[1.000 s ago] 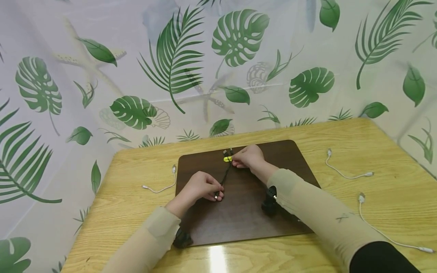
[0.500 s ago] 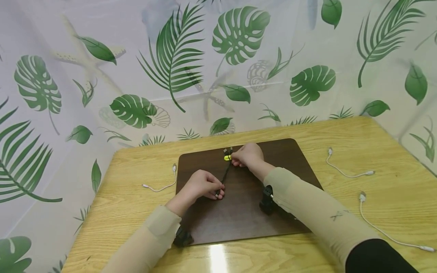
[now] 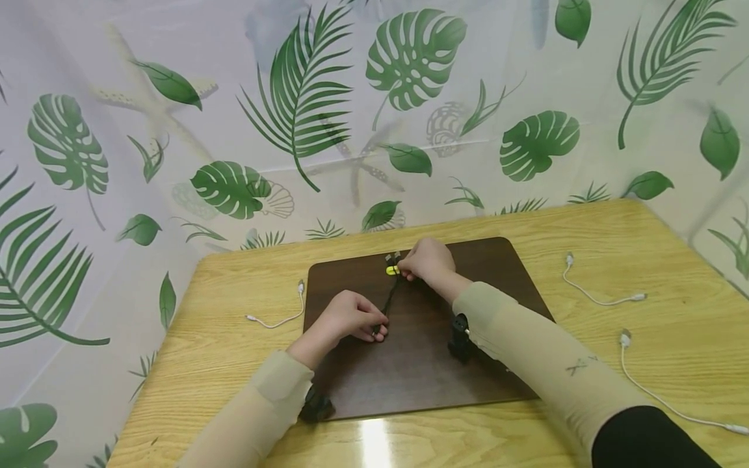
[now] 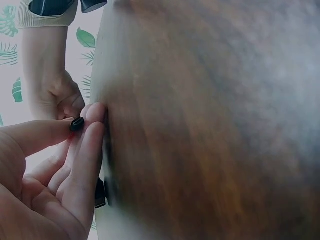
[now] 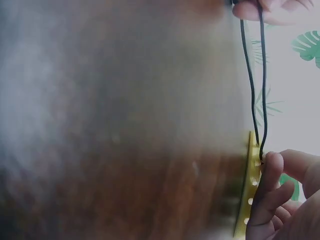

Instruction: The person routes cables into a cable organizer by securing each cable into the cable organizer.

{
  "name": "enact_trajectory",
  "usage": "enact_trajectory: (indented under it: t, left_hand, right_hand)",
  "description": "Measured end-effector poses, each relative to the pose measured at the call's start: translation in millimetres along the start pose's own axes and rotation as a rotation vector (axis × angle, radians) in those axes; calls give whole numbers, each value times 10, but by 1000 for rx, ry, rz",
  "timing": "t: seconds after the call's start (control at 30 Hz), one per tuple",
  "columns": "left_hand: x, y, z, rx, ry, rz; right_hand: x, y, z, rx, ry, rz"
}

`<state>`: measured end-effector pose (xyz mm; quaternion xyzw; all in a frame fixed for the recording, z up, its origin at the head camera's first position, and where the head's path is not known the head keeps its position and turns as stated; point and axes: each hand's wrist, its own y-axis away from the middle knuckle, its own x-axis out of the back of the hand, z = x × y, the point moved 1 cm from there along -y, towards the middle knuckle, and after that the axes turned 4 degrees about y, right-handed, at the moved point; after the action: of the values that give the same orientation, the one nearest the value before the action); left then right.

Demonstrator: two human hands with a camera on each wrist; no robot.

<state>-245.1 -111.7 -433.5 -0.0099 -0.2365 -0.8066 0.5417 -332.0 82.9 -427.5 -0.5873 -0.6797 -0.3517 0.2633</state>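
In the head view my left hand (image 3: pixel 350 318) is above the dark brown board (image 3: pixel 421 364). Its thumb and fingers pinch the black plug end (image 4: pixel 77 124) of a black cable (image 3: pixel 389 301). My right hand (image 3: pixel 430 261) is farther back, its thumb and forefinger pinching the black cable beside a yellow strip (image 3: pixel 391 270). Seen from the right wrist, two black cable strands (image 5: pixel 263 85) run from the left fingers down to this yellow strip, which has a row of holes. Dark USB plugs (image 3: pixel 393 259) stick out behind the strip. The right fingertips partly cover where cable and strip meet.
White charging cables lie on the wooden table (image 3: pixel 234 377): one short cable (image 3: pixel 285 321) left of the board, another (image 3: pixel 597 300) to the right, a third (image 3: pixel 649 393) nearer the right front. A leaf-patterned cloth (image 3: pixel 328 130) hangs behind the table.
Both hands keep their grips and almost the same places. The left-hand plug end has tipped slightly, and the cable between the hands looks a little more bowed.
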Motion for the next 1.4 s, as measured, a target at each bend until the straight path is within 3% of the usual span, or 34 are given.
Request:
enact_trajectory:
  t: [0.27, 0.57, 1.0, 1.2, 1.4]
  left_hand:
    - [5, 8, 15, 7, -12, -6]
    - [11, 8, 11, -15, -47, -7]
    - [-23, 0, 86, -26, -69, 13]
    - [-17, -12, 77, -29, -81, 14]
    - [-7, 0, 43, -11, -75, 19]
  right_hand:
    - [33, -59, 1, -8, -41, -47]
    - [31, -133, -9, -5, 0, -90]
    - [90, -106, -86, 102, 78, -63]
    - [108, -114, -42, 112, 41, -91]
    - [24, -113, 58, 159, 24, -31]
